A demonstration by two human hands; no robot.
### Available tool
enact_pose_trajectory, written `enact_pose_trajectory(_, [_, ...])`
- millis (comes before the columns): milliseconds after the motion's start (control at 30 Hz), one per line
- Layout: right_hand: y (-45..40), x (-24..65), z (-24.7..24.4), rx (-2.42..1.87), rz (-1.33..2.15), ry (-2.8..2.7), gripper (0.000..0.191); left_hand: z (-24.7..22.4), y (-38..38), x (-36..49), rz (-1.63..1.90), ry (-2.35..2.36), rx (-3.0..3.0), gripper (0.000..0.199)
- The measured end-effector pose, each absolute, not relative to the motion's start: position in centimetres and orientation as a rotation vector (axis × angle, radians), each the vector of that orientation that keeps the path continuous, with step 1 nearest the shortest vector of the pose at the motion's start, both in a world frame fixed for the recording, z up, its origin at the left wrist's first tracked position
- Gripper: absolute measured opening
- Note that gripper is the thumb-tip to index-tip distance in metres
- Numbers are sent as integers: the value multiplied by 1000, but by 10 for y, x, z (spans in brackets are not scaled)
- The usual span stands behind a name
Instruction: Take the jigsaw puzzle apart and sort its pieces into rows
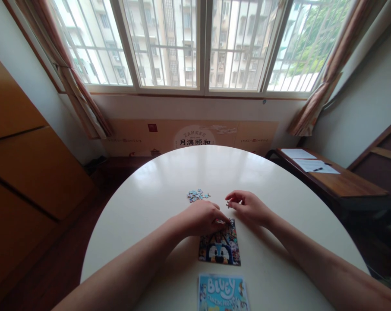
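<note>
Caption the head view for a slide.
Left hand on the puzzle, right hand pinching a piece, loose pieces beyond.

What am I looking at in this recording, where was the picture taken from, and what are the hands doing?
There is no robot: these are a person's bare hands, seen by a camera worn on the head, looking forward and down. On the white table lie a puzzle, a pile of loose pieces beyond it, and a Bluey sheet or box nearest the camera. The left hand touches the puzzle's far edge. The right hand holds a small piece.
</note>
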State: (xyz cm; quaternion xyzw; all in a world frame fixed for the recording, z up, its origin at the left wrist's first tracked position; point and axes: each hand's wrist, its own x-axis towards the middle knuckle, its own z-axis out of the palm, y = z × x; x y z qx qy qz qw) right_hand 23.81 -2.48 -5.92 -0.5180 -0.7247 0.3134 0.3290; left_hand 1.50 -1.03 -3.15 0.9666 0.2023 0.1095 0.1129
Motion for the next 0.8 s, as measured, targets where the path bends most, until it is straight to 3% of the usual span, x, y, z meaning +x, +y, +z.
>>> enact_pose_trajectory(233, [-22,245,-60,-1333,347,-2092,28,-33,-11,16,309,619,2824,24])
enact_pose_trajectory(467, [-20,241,-59,-1182,330,-2264,20,-22,-20,16,128,731,2793,35])
enact_pose_trajectory(700, [-14,236,-78,-1097,396,-2268,52,-17,-20,15,146,744,2873,29])
enact_pose_trajectory(800, [-8,248,-83,-1145,409,-2100,53,-20,-12,14,148,946,2905,35])
